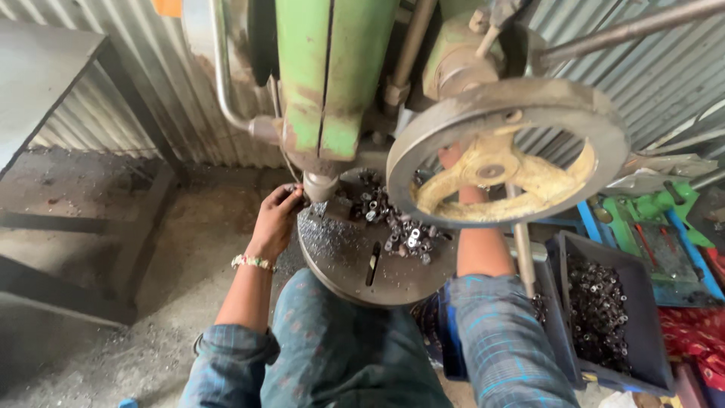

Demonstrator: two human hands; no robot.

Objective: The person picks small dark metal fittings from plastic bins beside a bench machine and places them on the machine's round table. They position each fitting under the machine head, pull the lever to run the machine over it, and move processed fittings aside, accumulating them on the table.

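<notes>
Checked blue sleeves frame the view; left fingers (291, 195) pinch a small steel ring (300, 198) under the green drill press's spindle (320, 183). It looks hard, light, probably oily, best nipped by its rim. Right hand (451, 156), behind the grey handwheel (507, 151), is too hidden to judge; loose rings (393, 219) litter the round table (347, 261).

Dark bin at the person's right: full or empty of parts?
Partly full. The dark bin holds a heap of small metal rings covering its floor, with the bin's walls rising above the heap.
</notes>
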